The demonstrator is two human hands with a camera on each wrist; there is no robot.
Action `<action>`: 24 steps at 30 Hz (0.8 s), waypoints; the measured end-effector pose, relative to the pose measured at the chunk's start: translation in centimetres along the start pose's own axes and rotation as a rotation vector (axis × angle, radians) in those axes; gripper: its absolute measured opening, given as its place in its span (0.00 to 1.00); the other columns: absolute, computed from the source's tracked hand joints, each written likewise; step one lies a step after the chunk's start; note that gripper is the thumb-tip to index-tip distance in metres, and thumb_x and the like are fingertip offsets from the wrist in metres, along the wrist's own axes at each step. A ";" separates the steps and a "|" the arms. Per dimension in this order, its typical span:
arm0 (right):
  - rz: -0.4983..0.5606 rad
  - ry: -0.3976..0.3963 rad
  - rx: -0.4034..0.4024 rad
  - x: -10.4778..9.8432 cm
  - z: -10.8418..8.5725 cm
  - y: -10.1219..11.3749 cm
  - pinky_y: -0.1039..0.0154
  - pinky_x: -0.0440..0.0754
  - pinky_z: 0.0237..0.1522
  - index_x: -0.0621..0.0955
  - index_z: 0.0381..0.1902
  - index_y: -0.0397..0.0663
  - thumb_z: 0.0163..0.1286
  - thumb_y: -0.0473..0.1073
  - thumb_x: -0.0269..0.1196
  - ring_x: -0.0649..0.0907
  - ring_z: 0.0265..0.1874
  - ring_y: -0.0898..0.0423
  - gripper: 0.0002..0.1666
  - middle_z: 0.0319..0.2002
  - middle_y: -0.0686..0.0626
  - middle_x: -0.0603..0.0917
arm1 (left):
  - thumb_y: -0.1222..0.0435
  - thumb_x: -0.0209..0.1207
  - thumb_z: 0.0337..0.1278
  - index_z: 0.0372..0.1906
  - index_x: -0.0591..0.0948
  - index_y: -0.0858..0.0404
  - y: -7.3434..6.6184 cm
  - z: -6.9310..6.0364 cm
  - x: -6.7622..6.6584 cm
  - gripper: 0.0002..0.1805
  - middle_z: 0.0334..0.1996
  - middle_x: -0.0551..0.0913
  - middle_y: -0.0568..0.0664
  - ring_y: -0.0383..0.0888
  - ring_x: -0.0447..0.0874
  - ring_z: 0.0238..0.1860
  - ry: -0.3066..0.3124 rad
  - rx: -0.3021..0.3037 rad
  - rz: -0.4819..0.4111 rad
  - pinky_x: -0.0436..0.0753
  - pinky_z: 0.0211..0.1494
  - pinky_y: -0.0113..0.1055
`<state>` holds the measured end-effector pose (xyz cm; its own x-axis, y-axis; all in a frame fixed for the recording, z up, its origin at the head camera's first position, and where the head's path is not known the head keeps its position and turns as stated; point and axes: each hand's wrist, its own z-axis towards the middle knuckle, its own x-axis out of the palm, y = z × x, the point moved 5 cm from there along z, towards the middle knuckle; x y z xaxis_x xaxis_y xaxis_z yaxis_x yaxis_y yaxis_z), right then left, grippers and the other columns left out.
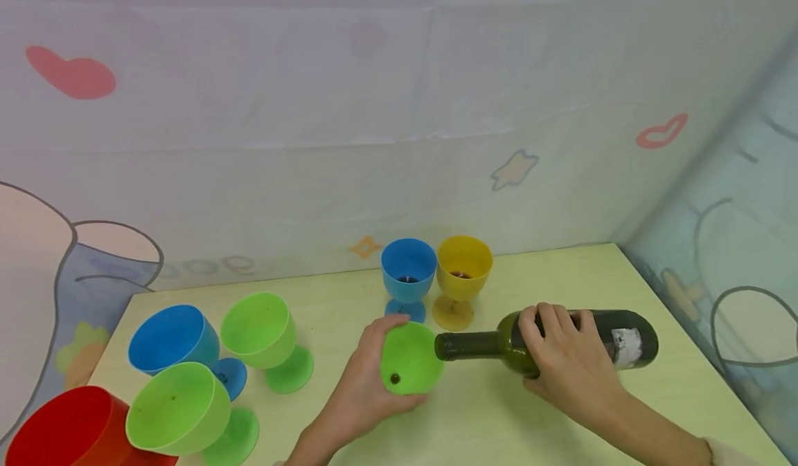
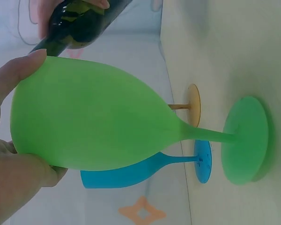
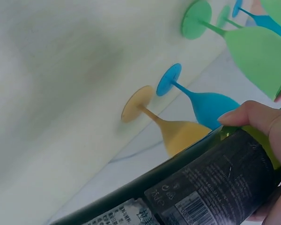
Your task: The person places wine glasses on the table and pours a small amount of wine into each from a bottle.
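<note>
My left hand [image 1: 368,383] grips the bowl of a green goblet [image 1: 414,355], thumb and fingers curled round it near the rim. A small dark spot shows inside that goblet. In the left wrist view the goblet's foot [image 2: 246,140] stands on or just over the table. My right hand [image 1: 570,355] holds a dark green wine bottle [image 1: 517,341] round its body, tipped nearly level. The bottle's mouth lies at the goblet's right rim. In the right wrist view the bottle's black label [image 3: 210,183] faces the camera. Whether liquid is flowing cannot be seen.
Behind the held goblet stand a blue goblet [image 1: 408,265] and a yellow goblet [image 1: 464,265], each with dark liquid inside. On the left are another blue goblet [image 1: 174,341], two green goblets [image 1: 258,331] and a red one [image 1: 68,428]. A printed cloth [image 1: 399,106] hangs behind the table [image 1: 548,265].
</note>
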<state>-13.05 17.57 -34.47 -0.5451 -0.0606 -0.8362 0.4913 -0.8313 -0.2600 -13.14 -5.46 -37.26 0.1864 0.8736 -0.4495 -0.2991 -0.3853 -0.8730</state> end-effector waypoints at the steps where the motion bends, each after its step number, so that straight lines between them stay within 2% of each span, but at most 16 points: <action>1: -0.006 -0.002 -0.008 -0.1 0.1 0.1 0.46 0.70 0.28 0.69 0.38 0.34 0.19 0.53 0.77 0.75 0.29 0.42 0.47 0.31 0.38 0.72 | 0.69 0.74 0.26 0.60 0.62 0.57 0.0 0.0 0.1 0.47 0.53 0.68 0.52 0.52 0.68 0.50 0.002 0.008 0.002 0.70 0.46 0.51; 8: -0.043 -0.016 -0.050 -0.5 0.5 0.3 0.45 0.68 0.26 0.68 0.37 0.34 0.19 0.51 0.77 0.71 0.26 0.43 0.46 0.29 0.38 0.70 | 0.69 0.75 0.25 0.60 0.62 0.57 -0.2 0.0 0.3 0.49 0.54 0.68 0.52 0.51 0.68 0.51 0.009 0.048 -0.003 0.70 0.48 0.52; 13: -0.065 -0.033 -0.077 -0.8 0.7 0.3 0.45 0.68 0.25 0.69 0.37 0.33 0.18 0.51 0.77 0.71 0.26 0.42 0.47 0.29 0.37 0.70 | 0.69 0.75 0.25 0.61 0.62 0.56 -0.2 0.0 0.3 0.49 0.54 0.68 0.52 0.51 0.68 0.50 0.012 0.051 -0.018 0.70 0.48 0.52; 24: -0.097 -0.007 -0.098 -1.3 1.1 0.1 0.45 0.70 0.27 0.69 0.39 0.34 0.16 0.52 0.79 0.72 0.28 0.40 0.51 0.30 0.35 0.71 | 0.69 0.75 0.24 0.60 0.62 0.56 -0.3 -0.1 0.4 0.49 0.54 0.67 0.48 0.48 0.68 0.51 0.002 0.065 -0.005 0.70 0.49 0.51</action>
<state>-13.04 16.95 -32.88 -0.5981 0.0132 -0.8013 0.5000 -0.7753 -0.3860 -12.91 -5.05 -37.23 0.1900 0.8747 -0.4459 -0.3588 -0.3609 -0.8608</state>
